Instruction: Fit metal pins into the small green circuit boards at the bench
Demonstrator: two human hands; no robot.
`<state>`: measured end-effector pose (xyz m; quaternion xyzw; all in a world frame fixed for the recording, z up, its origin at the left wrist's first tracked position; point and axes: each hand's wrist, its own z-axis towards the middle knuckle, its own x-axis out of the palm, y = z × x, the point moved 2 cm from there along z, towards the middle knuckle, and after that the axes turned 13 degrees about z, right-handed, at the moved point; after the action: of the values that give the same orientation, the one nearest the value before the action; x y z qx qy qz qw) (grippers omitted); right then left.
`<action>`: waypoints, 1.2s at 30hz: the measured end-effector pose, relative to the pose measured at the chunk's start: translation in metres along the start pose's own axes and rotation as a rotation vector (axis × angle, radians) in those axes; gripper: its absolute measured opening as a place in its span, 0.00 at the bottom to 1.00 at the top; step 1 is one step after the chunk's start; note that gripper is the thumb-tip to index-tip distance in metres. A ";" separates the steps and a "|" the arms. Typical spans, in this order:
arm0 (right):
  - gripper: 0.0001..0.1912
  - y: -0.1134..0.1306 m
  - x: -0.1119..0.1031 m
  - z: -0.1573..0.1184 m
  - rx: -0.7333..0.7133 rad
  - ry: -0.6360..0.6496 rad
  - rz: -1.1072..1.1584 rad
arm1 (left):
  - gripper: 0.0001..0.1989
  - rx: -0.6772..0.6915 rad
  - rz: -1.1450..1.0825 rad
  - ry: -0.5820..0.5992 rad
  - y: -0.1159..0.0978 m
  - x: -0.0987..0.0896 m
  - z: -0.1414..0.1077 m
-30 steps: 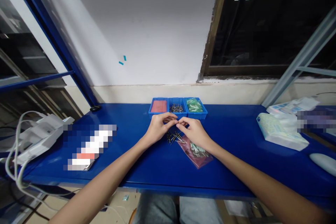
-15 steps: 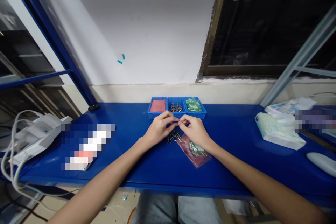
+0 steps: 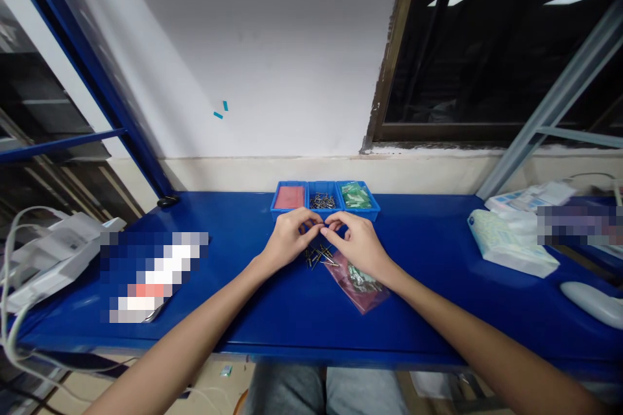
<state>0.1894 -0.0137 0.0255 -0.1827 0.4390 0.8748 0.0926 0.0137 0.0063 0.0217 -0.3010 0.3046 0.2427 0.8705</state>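
Observation:
My left hand (image 3: 292, 235) and my right hand (image 3: 357, 240) meet fingertip to fingertip above the table, in front of three joined bins. Both are pinched; anything between the fingertips is too small to make out. Just below them lies a loose pile of thin metal pins or screws (image 3: 318, 257). A pink plastic bag (image 3: 363, 301) with a green packet (image 3: 361, 279) on or in it rests partly beneath my right hand. Behind, the blue bins hold pink bags (image 3: 291, 197) at left, more metal pins (image 3: 323, 201) in the middle and green packets (image 3: 355, 195) at right.
On the blue table (image 3: 272, 311) a blurred-out object (image 3: 156, 285) lies at left, near a white power strip with cables (image 3: 58, 259). To the right are a tissue pack (image 3: 511, 246) and a white rounded object (image 3: 594, 305). A wall stands behind.
My fingertips have shifted slightly, with the right thumb now stretched toward the left fingertips. The whole view has moved a little; the pins, bag and bins stay in place.

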 end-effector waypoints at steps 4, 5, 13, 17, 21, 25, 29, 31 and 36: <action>0.05 -0.004 0.002 0.001 0.049 0.067 0.053 | 0.09 -0.119 -0.218 0.003 0.003 0.005 -0.001; 0.05 -0.004 0.003 0.001 0.062 0.086 0.071 | 0.11 -0.122 -0.261 0.008 0.003 0.006 -0.001; 0.07 -0.007 0.004 0.000 0.133 0.080 0.156 | 0.07 0.042 -0.096 0.006 -0.001 0.005 -0.002; 0.08 -0.002 0.002 0.000 0.114 0.059 0.100 | 0.10 0.165 0.017 0.051 0.000 0.005 -0.003; 0.11 0.004 -0.001 0.000 0.062 0.049 0.081 | 0.07 0.150 0.088 0.031 0.001 0.005 -0.004; 0.09 0.000 -0.005 0.003 0.047 -0.013 0.101 | 0.07 0.055 0.034 0.009 0.000 0.004 -0.002; 0.05 -0.009 -0.002 0.004 0.107 0.043 0.145 | 0.08 -0.062 -0.166 0.047 0.000 0.006 -0.001; 0.05 -0.011 -0.001 0.004 0.135 0.082 0.149 | 0.08 -0.084 -0.223 0.056 0.001 0.008 -0.001; 0.07 -0.011 -0.002 0.005 0.192 0.120 0.095 | 0.07 -0.031 -0.164 0.046 0.000 0.010 -0.002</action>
<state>0.1933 -0.0037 0.0210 -0.2043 0.5339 0.8195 0.0417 0.0195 0.0070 0.0136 -0.3439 0.2950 0.1683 0.8754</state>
